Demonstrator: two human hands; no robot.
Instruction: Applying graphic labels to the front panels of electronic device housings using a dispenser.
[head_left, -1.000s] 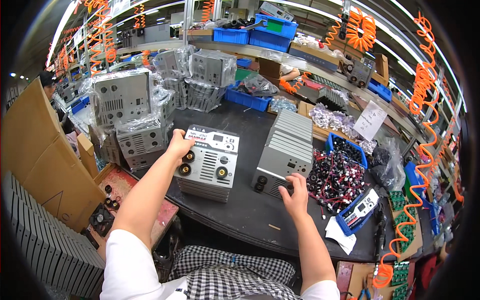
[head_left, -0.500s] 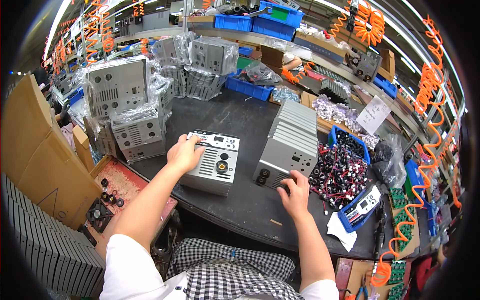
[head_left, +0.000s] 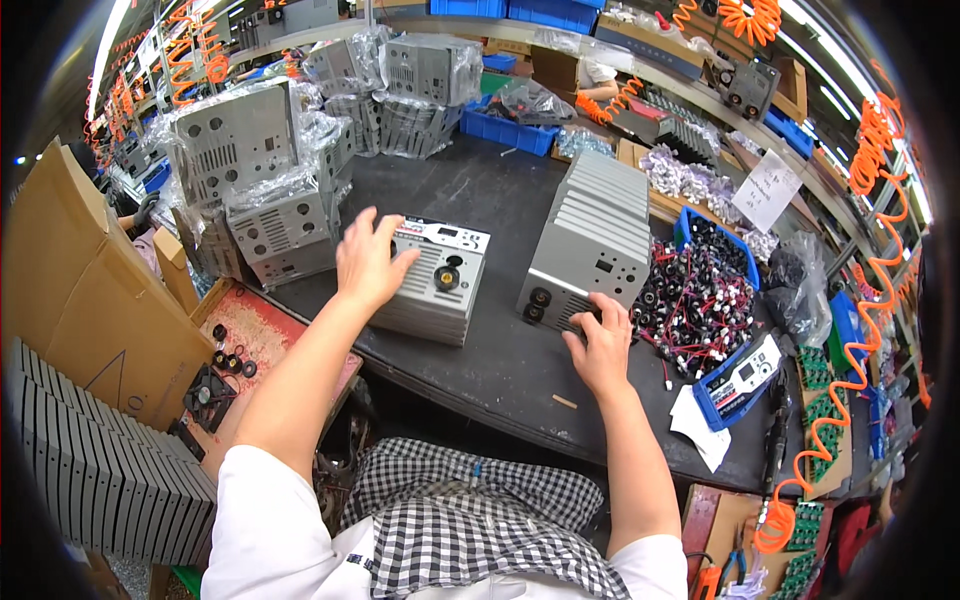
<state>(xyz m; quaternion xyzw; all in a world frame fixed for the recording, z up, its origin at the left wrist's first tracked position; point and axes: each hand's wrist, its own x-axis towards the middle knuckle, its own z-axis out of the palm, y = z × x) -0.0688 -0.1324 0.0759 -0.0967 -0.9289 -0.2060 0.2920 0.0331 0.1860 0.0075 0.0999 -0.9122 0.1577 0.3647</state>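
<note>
A low stack of grey metal panels [head_left: 425, 300] lies on the black table in front of me. Its top one carries a printed label strip, vent slots and a round black socket with a brass centre. My left hand [head_left: 370, 262] is at the stack's left edge with fingers spread, holding nothing; whether it touches the panel I cannot tell. To the right, a row of upright grey panels [head_left: 590, 235] leans together, with two black round sockets low on the front one. My right hand [head_left: 603, 350] rests fingertips at that front panel's lower right edge, thumb and fingers apart.
Plastic-wrapped grey casings [head_left: 240, 150] are piled at the left. Right of the row lie wired black connectors [head_left: 700, 300], a blue tray [head_left: 735, 385] with a label strip, and white papers [head_left: 698, 430]. An orange coiled hose [head_left: 825, 400] hangs at the right.
My left hand has lifted slightly off the top panel, its fingers spreading wider. My right hand stays by the front panel of the row. The whole view has shifted a little.
</note>
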